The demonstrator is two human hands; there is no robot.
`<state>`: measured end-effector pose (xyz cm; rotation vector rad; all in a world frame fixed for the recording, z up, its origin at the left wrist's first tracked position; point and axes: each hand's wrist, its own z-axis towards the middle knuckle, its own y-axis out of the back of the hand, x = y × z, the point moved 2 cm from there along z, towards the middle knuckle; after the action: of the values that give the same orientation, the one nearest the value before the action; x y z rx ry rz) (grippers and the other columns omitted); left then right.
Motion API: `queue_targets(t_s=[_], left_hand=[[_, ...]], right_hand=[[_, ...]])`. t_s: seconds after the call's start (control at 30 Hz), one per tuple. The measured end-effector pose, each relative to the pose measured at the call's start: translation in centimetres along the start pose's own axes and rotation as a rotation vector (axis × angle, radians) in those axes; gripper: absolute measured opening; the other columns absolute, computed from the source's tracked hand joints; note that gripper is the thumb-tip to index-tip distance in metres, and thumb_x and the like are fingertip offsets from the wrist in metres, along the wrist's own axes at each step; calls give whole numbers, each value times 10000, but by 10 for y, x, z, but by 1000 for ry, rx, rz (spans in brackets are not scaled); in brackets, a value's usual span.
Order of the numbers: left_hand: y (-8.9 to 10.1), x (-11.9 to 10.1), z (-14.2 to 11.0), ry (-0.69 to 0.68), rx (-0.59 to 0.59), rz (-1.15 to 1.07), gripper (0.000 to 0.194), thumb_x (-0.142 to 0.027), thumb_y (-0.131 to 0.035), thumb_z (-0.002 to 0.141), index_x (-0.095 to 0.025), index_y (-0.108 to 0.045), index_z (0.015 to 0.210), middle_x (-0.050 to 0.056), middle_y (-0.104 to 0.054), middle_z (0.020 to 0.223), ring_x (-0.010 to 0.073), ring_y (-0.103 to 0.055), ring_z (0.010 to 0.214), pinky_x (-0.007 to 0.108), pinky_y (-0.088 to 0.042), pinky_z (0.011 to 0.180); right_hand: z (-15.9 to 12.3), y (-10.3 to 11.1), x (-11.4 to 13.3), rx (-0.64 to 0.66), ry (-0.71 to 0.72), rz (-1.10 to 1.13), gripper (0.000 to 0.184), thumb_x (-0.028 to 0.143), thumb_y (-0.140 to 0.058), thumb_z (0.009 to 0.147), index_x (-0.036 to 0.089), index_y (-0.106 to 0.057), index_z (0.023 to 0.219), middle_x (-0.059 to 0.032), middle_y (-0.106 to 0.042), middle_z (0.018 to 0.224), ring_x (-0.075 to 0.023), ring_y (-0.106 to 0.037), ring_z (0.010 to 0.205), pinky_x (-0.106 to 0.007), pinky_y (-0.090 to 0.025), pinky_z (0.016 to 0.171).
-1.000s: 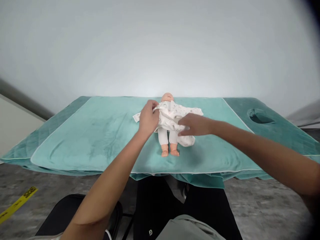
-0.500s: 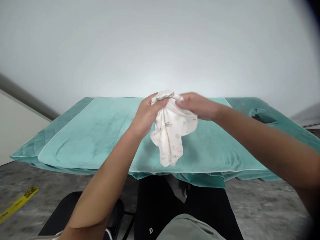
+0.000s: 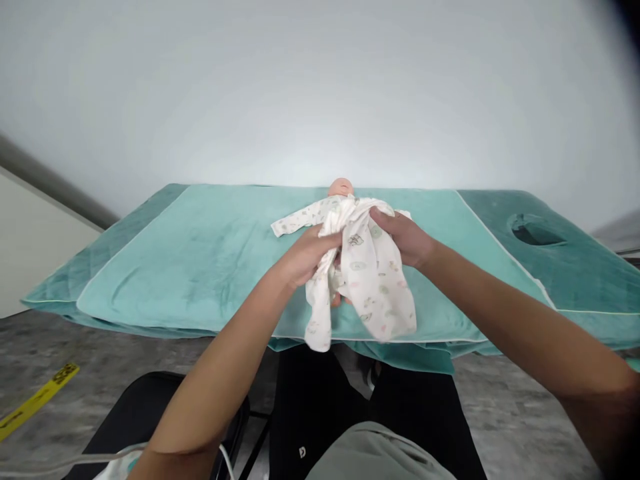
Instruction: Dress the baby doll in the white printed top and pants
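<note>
A baby doll (image 3: 341, 187) lies on its back on a teal padded table (image 3: 200, 253), head toward the wall. A white printed baby garment (image 3: 370, 280) hangs over the doll's body and hides most of it. My left hand (image 3: 305, 257) is closed on the garment's left side. On its upper right edge, my right hand (image 3: 403, 235) is closed too. One sleeve (image 3: 295, 221) lies spread to the left on the table. The garment's legs dangle past the table's front edge.
The table has a face hole (image 3: 535, 230) at the right end. A black chair (image 3: 150, 413) stands below left, and yellow tape (image 3: 35, 400) marks the grey floor. A plain white wall rises behind the table.
Half a second ago both hands held the garment bunched up in the air. Now it is lower, spread over the doll, with one sleeve laid out to the left.
</note>
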<state>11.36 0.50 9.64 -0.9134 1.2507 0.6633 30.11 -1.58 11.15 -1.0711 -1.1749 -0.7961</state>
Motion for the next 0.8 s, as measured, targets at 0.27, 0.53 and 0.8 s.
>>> queue_targets(t_s=[0.27,0.53,0.8], left_hand=[[-3,16,2,81,181,24,503,-437,-865,681,-156,-713,1070,129,-756,961,338,-726,955,479,-592,849],[-1,22,23,-80,-64,-243,417,-427,-756,783,-158,-679,1092,45,-725,785,225,-724,800,342,-589,762],[7,41,0,224,203,-48,420,-534,-770,767,-128,-663,777,15,-588,554,99,-528,450,221,-430,452]], right_hand=[[18,9,-19,-182,56,-7,582,681,-658,824,195,-655,1145,-78,-750,962,-269,-707,988,-418,-579,887],[-3,-5,-26,342,-192,-377,485,541,-828,702,190,-745,1028,-50,-754,924,-247,-708,903,-352,-572,799],[2,10,-37,-62,-11,-107,375,444,-790,773,190,-719,1039,-62,-750,1017,-242,-702,934,-371,-559,825]])
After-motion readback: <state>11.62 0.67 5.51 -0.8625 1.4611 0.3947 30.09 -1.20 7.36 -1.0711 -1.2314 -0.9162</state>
